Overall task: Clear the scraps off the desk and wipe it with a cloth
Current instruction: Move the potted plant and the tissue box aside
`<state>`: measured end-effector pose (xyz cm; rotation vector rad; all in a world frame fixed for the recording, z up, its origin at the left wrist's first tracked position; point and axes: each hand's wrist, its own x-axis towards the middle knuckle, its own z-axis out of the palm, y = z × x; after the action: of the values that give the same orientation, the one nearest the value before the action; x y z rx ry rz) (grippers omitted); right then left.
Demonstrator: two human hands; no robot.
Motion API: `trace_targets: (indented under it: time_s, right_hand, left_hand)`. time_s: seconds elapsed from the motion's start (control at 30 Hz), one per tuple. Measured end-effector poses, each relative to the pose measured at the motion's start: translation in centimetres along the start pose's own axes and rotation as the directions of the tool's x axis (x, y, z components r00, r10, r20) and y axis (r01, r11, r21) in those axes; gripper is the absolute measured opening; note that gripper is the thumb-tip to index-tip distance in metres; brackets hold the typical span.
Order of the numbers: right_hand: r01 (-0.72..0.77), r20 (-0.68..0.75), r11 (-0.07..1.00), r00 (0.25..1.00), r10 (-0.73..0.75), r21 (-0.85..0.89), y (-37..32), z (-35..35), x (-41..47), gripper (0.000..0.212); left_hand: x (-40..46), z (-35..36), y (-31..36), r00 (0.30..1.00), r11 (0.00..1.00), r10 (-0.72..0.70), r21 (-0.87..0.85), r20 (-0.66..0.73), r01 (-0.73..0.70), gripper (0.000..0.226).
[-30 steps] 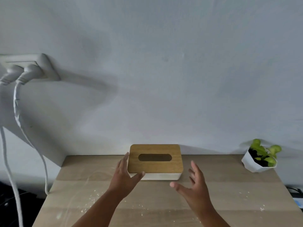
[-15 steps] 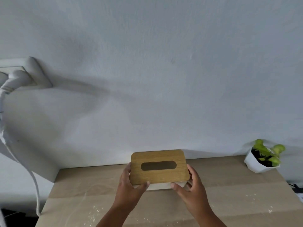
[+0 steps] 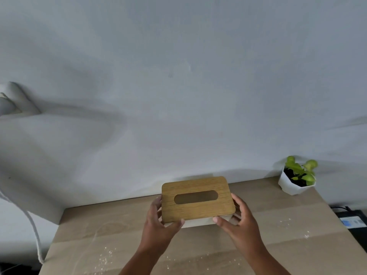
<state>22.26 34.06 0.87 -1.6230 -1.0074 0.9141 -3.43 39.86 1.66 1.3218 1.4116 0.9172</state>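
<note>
A tissue box (image 3: pixel 197 201) with a rounded-corner wooden lid and a pale white body is gripped from both short sides near the back edge of the bench (image 3: pixel 278 231), close to the wall (image 3: pixel 178 76). The left hand (image 3: pixel 161 225) is curled round the box's left end, thumb laid on the front face; the right hand (image 3: pixel 239 225) is clamped on the right end in the same way. An oval slot is cut in the lid, whose grain runs lengthwise. Fine white scraps (image 3: pixel 107 257) are scattered over the smooth light-wood bench surface in front of and to both sides of the arms. Open surface is left on either side of the box. A faceted white pot with a green plant (image 3: pixel 296 179) is set at the back right corner, well apart from the box. A white cable (image 3: pixel 34 233) is hung past the left edge
</note>
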Motion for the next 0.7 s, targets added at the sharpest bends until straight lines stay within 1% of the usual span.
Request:
trace_targets:
  time_s: [0.17, 0.43, 0.7]
  right_hand:
    - [-0.019, 0.0, 1.0, 1.0, 0.019, 0.012, 0.6, -4.1, 0.2, 0.091]
    - [-0.054, -0.025, 0.999, 0.998, 0.054, 0.01, 1.9, -12.4, 2.2, 0.102]
    - [-0.068, -0.009, 0.996, 0.998, 0.069, 0.057, 3.3, -18.4, 4.7, 0.1]
  left_hand:
    - [-0.9, 2.9, 1.1, 0.999, 0.999, -0.016, -0.039, 0.034, 0.017, 0.085]
    - [-1.2, 9.5, 4.2, 0.992, 1.0, -0.01, -0.021, 0.122, 0.013, 0.074]
    - [-0.9, 16.8, 6.1, 0.993, 0.998, -0.031, -0.045, 0.117, 0.036, 0.073]
